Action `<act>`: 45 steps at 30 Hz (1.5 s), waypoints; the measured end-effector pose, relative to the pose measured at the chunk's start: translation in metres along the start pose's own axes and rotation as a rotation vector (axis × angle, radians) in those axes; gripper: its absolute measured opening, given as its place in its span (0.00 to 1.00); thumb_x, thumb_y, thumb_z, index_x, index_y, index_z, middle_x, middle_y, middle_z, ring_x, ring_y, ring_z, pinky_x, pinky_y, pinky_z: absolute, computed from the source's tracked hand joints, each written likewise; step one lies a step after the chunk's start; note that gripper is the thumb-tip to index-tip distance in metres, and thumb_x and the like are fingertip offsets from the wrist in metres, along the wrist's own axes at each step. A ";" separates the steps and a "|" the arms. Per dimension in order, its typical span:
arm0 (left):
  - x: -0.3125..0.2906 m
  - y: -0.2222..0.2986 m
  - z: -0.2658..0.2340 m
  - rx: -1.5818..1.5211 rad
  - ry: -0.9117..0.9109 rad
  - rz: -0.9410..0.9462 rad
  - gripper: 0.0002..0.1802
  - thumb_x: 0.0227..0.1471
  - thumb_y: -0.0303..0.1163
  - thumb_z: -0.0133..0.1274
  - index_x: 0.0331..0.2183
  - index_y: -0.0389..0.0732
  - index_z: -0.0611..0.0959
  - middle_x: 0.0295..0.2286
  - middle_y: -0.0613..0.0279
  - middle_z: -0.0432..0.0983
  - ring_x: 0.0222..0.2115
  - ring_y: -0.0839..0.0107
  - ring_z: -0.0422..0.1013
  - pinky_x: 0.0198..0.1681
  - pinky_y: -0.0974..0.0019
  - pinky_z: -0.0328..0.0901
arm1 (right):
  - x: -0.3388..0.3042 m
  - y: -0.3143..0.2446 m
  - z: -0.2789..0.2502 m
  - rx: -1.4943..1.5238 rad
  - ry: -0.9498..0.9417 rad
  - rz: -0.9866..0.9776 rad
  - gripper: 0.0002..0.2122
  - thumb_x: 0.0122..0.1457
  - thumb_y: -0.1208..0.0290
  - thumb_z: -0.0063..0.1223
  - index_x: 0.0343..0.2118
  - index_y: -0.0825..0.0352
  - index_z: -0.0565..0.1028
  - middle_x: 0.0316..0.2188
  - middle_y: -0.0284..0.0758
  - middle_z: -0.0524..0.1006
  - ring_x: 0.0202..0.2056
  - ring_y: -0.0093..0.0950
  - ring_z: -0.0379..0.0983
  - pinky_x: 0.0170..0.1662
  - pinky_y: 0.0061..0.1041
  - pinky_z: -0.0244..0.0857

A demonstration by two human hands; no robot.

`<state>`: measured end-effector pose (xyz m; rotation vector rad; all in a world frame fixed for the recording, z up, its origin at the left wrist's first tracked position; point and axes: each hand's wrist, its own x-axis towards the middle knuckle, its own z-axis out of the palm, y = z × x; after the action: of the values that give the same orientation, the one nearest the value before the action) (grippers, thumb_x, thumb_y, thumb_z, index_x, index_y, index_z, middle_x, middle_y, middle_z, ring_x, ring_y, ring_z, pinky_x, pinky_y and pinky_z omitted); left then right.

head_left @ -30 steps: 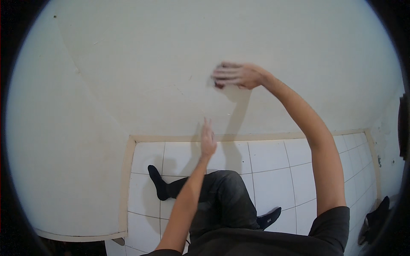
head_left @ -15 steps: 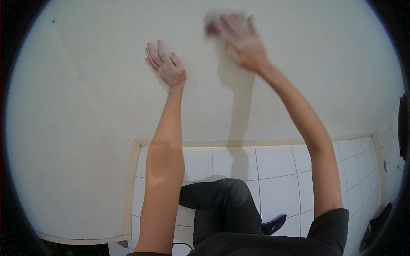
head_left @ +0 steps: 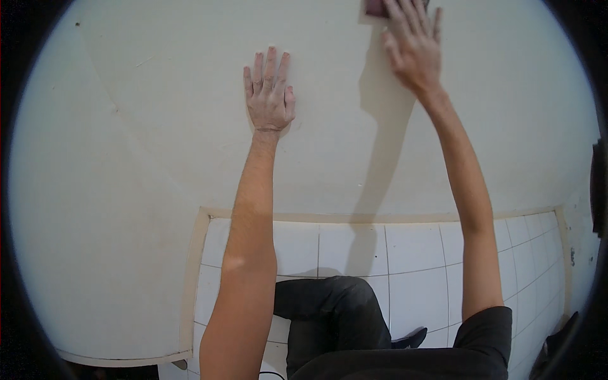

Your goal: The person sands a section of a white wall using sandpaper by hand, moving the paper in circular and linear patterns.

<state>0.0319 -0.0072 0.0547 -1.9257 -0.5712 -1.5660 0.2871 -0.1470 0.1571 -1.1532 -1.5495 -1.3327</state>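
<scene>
Flat on the pale wall (head_left: 190, 114), my left hand (head_left: 269, 95) rests with its fingers stretched upward and slightly apart, holding nothing. Higher up and to the right, my right hand (head_left: 415, 54) presses a dark reddish-brown pad (head_left: 375, 7) against the wall. Its fingers lie spread over the pad, whose left corner shows beside them. The pad's upper part is cut off by the top of the picture, and its exact kind cannot be made out.
White floor tiles (head_left: 418, 291) meet the wall along a cream skirting edge (head_left: 329, 218). My bent leg in dark trousers (head_left: 342, 304) is close to the wall's foot. At the right rim hangs a dark object (head_left: 597, 190). Thin scratches (head_left: 144, 61) mark the wall at left.
My right hand has moved up and to the right along the wall with the pad. My left hand has shifted a little right and up, its fingers now pointing straighter upward.
</scene>
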 end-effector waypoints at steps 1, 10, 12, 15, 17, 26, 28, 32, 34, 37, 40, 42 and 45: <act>0.004 -0.002 -0.008 0.009 -0.002 0.004 0.39 0.53 0.32 0.43 0.67 0.52 0.67 0.70 0.62 0.54 0.71 0.58 0.47 0.74 0.46 0.37 | -0.005 -0.010 0.008 0.146 0.115 -0.074 0.32 0.58 0.68 0.51 0.69 0.57 0.63 0.70 0.38 0.61 0.71 0.43 0.52 0.73 0.55 0.33; -0.012 0.000 -0.005 0.056 -0.042 -0.030 0.39 0.52 0.32 0.42 0.67 0.52 0.67 0.70 0.63 0.54 0.71 0.59 0.46 0.74 0.47 0.38 | -0.065 -0.022 0.043 0.584 -0.668 -0.870 0.29 0.56 0.70 0.55 0.64 0.55 0.67 0.70 0.33 0.62 0.72 0.33 0.53 0.76 0.46 0.38; -0.012 -0.007 -0.016 0.077 -0.060 -0.031 0.38 0.53 0.33 0.43 0.67 0.52 0.68 0.70 0.64 0.54 0.71 0.60 0.47 0.74 0.47 0.38 | 0.002 -0.031 0.006 0.261 -0.500 -0.520 0.30 0.57 0.73 0.53 0.65 0.53 0.67 0.69 0.35 0.63 0.71 0.37 0.55 0.75 0.48 0.39; -0.008 0.002 -0.002 0.056 -0.047 -0.038 0.39 0.52 0.32 0.43 0.67 0.53 0.68 0.70 0.65 0.54 0.71 0.60 0.48 0.74 0.47 0.38 | 0.010 -0.006 0.012 -0.047 -0.089 -0.269 0.38 0.53 0.69 0.59 0.69 0.53 0.62 0.70 0.36 0.60 0.71 0.41 0.53 0.74 0.52 0.40; -0.006 0.000 -0.004 0.063 -0.058 -0.047 0.39 0.52 0.32 0.43 0.67 0.54 0.68 0.70 0.65 0.54 0.71 0.61 0.48 0.74 0.47 0.38 | -0.007 -0.029 0.019 0.100 -0.015 -0.085 0.37 0.54 0.68 0.57 0.70 0.57 0.60 0.71 0.39 0.59 0.72 0.43 0.50 0.74 0.51 0.39; -0.011 -0.001 -0.001 0.026 -0.046 -0.062 0.39 0.51 0.32 0.44 0.67 0.56 0.68 0.69 0.68 0.54 0.71 0.62 0.48 0.74 0.49 0.37 | -0.050 -0.033 0.017 0.284 -0.599 -0.616 0.33 0.55 0.68 0.58 0.67 0.59 0.65 0.70 0.35 0.61 0.70 0.36 0.56 0.73 0.40 0.50; -0.011 0.000 -0.005 0.042 -0.052 -0.066 0.40 0.51 0.31 0.44 0.67 0.56 0.68 0.70 0.68 0.54 0.71 0.63 0.48 0.74 0.50 0.37 | -0.013 -0.021 -0.002 0.047 -0.313 -0.339 0.34 0.55 0.69 0.57 0.67 0.59 0.65 0.70 0.36 0.60 0.71 0.37 0.55 0.73 0.42 0.48; -0.011 -0.003 -0.005 0.049 -0.044 -0.060 0.40 0.51 0.31 0.44 0.67 0.57 0.68 0.69 0.68 0.55 0.71 0.63 0.48 0.74 0.50 0.37 | 0.000 -0.021 0.003 0.041 -0.050 -0.186 0.34 0.55 0.70 0.56 0.68 0.60 0.64 0.71 0.39 0.60 0.71 0.38 0.54 0.74 0.42 0.46; -0.012 -0.002 -0.004 0.039 -0.044 -0.060 0.40 0.50 0.31 0.44 0.67 0.57 0.68 0.69 0.68 0.55 0.71 0.63 0.48 0.74 0.50 0.37 | -0.034 -0.032 0.011 0.163 -0.251 -0.302 0.34 0.55 0.69 0.55 0.68 0.62 0.64 0.70 0.43 0.59 0.71 0.40 0.54 0.74 0.41 0.46; -0.011 -0.002 -0.005 0.035 -0.049 -0.061 0.39 0.51 0.31 0.44 0.67 0.57 0.68 0.69 0.68 0.56 0.70 0.63 0.49 0.74 0.50 0.37 | -0.089 -0.039 0.022 0.376 -0.590 -0.745 0.33 0.52 0.70 0.56 0.64 0.67 0.67 0.68 0.46 0.62 0.70 0.42 0.56 0.73 0.39 0.51; -0.012 0.000 0.000 0.034 -0.035 -0.050 0.39 0.51 0.31 0.44 0.67 0.57 0.69 0.69 0.69 0.56 0.70 0.63 0.49 0.74 0.50 0.38 | -0.090 -0.024 0.017 0.376 -0.609 -0.881 0.33 0.49 0.72 0.56 0.63 0.69 0.69 0.66 0.47 0.65 0.69 0.42 0.57 0.72 0.37 0.54; -0.012 0.000 -0.003 0.044 -0.035 -0.061 0.40 0.51 0.30 0.44 0.67 0.57 0.68 0.69 0.69 0.56 0.70 0.64 0.49 0.74 0.50 0.38 | -0.056 -0.008 0.017 0.339 -0.473 -0.727 0.32 0.50 0.73 0.57 0.62 0.71 0.70 0.65 0.47 0.67 0.69 0.40 0.59 0.71 0.36 0.56; -0.014 -0.003 -0.002 0.056 -0.047 -0.074 0.40 0.51 0.30 0.44 0.67 0.58 0.69 0.69 0.69 0.56 0.70 0.64 0.49 0.75 0.51 0.38 | 0.013 -0.001 -0.004 0.006 -0.035 -0.300 0.29 0.55 0.74 0.54 0.63 0.72 0.68 0.66 0.47 0.65 0.68 0.43 0.59 0.71 0.38 0.54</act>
<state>0.0258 -0.0061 0.0417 -1.9232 -0.7069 -1.5372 0.2819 -0.1488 0.1696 -0.9707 -1.8040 -1.5056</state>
